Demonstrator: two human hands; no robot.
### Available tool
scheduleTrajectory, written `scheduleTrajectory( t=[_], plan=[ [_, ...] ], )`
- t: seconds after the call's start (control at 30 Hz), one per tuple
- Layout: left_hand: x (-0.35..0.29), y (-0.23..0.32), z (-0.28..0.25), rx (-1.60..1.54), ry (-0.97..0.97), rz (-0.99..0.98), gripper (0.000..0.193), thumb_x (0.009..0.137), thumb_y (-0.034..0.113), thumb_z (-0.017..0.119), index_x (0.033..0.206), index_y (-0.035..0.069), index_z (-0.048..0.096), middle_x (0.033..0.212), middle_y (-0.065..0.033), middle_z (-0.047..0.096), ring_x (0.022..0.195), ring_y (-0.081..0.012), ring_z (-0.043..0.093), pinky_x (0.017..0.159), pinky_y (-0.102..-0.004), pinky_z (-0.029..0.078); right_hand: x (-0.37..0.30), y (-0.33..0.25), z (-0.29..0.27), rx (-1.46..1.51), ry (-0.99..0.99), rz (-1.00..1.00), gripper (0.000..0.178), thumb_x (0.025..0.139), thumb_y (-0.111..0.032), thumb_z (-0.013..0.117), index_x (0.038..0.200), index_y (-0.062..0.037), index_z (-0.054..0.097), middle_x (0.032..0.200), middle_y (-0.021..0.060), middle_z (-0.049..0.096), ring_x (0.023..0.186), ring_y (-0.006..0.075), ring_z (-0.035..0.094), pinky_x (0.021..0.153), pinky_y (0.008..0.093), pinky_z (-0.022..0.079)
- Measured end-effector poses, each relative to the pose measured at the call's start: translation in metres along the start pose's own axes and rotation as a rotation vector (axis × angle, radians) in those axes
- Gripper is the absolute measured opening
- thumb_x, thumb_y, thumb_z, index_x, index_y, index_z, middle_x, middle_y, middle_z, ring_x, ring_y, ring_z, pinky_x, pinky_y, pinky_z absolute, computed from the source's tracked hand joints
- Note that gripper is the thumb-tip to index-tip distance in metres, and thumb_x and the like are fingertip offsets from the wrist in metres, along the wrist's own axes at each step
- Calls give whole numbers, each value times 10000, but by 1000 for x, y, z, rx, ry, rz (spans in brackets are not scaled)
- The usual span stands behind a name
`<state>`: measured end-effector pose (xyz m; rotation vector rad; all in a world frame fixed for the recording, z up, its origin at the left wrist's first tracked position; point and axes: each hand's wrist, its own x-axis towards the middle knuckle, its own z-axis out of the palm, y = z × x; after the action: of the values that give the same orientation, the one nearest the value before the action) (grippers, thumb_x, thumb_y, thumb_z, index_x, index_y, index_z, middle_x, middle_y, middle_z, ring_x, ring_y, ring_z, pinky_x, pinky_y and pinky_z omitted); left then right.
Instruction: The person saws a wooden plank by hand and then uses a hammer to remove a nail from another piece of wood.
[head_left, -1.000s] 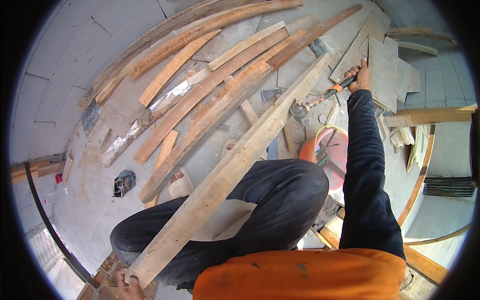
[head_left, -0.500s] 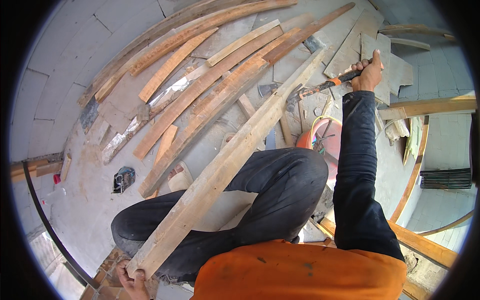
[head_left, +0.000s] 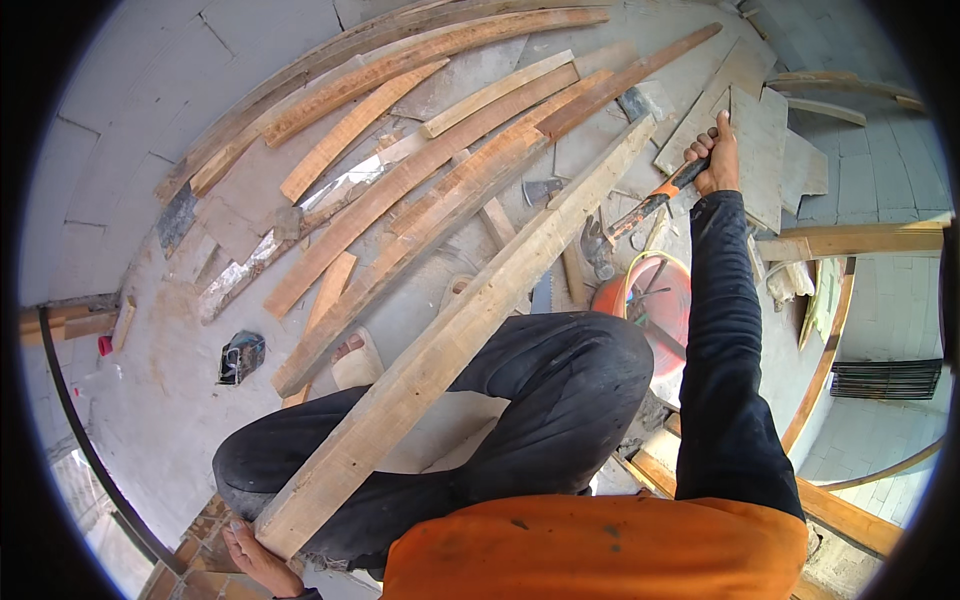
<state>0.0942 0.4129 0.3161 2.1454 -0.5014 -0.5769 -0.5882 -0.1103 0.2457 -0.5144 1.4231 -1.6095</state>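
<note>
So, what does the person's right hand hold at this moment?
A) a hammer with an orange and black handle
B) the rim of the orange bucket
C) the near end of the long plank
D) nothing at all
A: the right hand is raised with its fingers closed around the orange and black handle of a hammer, well above the orange bucket; the near end of the long plank is at the left hand.

Roughly ten planks [head_left: 400, 190] – one hammer [head_left: 640, 212], one bucket [head_left: 655, 300]
</note>
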Motion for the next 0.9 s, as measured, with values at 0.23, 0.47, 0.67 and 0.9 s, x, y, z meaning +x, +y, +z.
scheduleTrajectory(
  t=[0.23,0.47,0.67,0.9],
  plan=[
    [5,-12,-14,104,141,-12,491,1081,332,499,1301,-99,586,1220,-147,645,1151,-219,597,1041,-333,435,4,-6,22,37,-301,36,419,1035,-495,614,830,-171,447,583,-89,321,441,46,344,421,233,359],
    [4,8,-15,250,46,-66,491,1082,322,480,1302,-104,584,1231,-150,637,1143,-236,601,1034,-346,442,24,-6,52,124,-777,146,459,1074,-539,494,951,-102,565,577,-72,361,419,62,349,420,251,366],
    [6,-19,-34,272,101,16,515,1092,346,465,1279,-112,608,1271,-178,637,1165,-252,604,1051,-368,441,8,-14,92,54,-1057,75,481,1087,-529,461,954,-74,545,583,-69,373,422,53,354,421,251,384],
    [3,-8,-31,577,71,122,506,1094,327,462,1356,-94,562,1343,-224,602,1227,-311,585,1069,-390,431,-29,-4,153,-110,-1204,72,473,1078,-531,457,929,-92,556,557,-20,390,395,95,370,380,272,377]
  ],
)
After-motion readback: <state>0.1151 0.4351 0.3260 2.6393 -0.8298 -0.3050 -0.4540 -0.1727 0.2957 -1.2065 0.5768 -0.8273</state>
